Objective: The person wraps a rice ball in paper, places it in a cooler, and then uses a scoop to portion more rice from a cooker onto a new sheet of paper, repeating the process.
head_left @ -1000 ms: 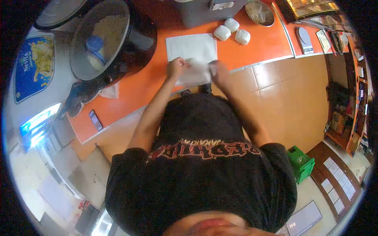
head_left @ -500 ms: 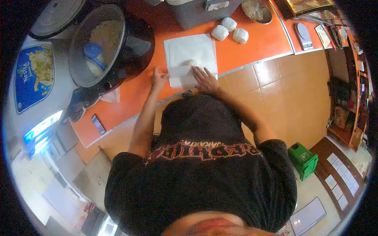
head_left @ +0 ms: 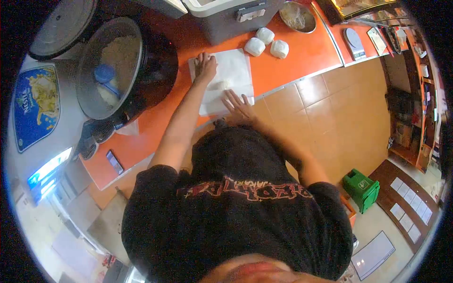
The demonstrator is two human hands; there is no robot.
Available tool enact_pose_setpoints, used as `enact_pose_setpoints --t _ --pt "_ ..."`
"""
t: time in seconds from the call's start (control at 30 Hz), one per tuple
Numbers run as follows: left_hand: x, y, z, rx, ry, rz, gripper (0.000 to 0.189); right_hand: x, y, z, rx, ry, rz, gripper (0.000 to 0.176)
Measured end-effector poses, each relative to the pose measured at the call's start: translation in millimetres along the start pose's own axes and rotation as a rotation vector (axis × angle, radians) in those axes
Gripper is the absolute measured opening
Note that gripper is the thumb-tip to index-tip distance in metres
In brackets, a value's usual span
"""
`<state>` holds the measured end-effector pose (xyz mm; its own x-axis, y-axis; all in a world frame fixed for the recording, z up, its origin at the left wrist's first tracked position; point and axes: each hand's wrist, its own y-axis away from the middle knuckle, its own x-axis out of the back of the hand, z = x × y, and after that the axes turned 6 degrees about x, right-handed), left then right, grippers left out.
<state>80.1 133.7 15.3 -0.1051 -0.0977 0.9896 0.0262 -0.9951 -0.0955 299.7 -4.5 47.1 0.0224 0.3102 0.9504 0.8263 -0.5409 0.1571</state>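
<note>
White wrapping paper (head_left: 238, 66) lies on the orange counter in front of me. On it, near the middle, is a small pale mound (head_left: 225, 85) that looks like rice. My left hand (head_left: 206, 68) is at the far left part of the paper, its fingers curled onto the sheet. With fingers spread, my right hand (head_left: 239, 107) rests at the near side of the paper, its fingertips close to the mound. Three white wrapped bundles (head_left: 265, 35) sit together beyond the paper's far right corner.
To the left stands a large open rice cooker (head_left: 85, 89) with a blue scoop (head_left: 104, 74) in it. A grey cooler box (head_left: 226, 23) and a metal bowl (head_left: 309, 23) are at the back. A phone (head_left: 114, 162) lies on the left counter; a scale (head_left: 353, 40) is at right.
My left hand has moved from the near left edge to the far left of the paper. The near fold has opened out, and my right hand has drawn slightly toward me.
</note>
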Motion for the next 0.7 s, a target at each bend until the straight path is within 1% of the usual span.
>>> enact_pose_setpoints --t 0.1,0.2,0.3,0.37,0.4,0.5,0.6,0.67,0.7 --pt "6.7 -4.9 -6.6 -0.034 0.052 -0.104 0.045 5.2 -2.1 -2.3 -0.001 -0.057 0.001 0.084" --pt "1.2 -1.6 -12.1 -0.039 0.077 0.036 0.041 4.3 -1.8 -4.3 -0.002 -0.072 0.013 0.085" --pt "4.0 -9.5 -12.8 -0.034 0.052 -0.106 0.038 -3.3 -2.7 1.8 0.013 -0.046 0.028 0.086" --pt "30.8 -12.4 -4.4 -0.034 0.106 -0.221 0.035 -15.6 -5.3 5.4 0.021 -0.004 0.038 0.086" --pt "44.4 -13.0 -1.8 -0.034 0.132 -0.277 0.033 -11.4 -7.4 6.5 0.016 -0.008 0.027 0.086" --pt "61.2 -0.3 -7.9 -0.080 0.309 -0.311 0.023 10.0 -5.1 1.5 0.007 -0.025 -0.013 0.087" --pt "90.4 56.2 -0.7 -0.152 0.182 -0.335 0.013 18.5 -1.2 1.7 0.027 -0.023 -0.032 0.085" --pt "83.7 100.5 -2.5 -0.242 0.156 -0.178 0.009 22.3 -3.5 3.5 0.045 -0.029 -0.014 0.081" --pt "74.5 120.6 -4.3 -0.286 0.143 -0.106 0.008 16.9 -3.3 3.6 0.019 -0.073 0.014 0.076"
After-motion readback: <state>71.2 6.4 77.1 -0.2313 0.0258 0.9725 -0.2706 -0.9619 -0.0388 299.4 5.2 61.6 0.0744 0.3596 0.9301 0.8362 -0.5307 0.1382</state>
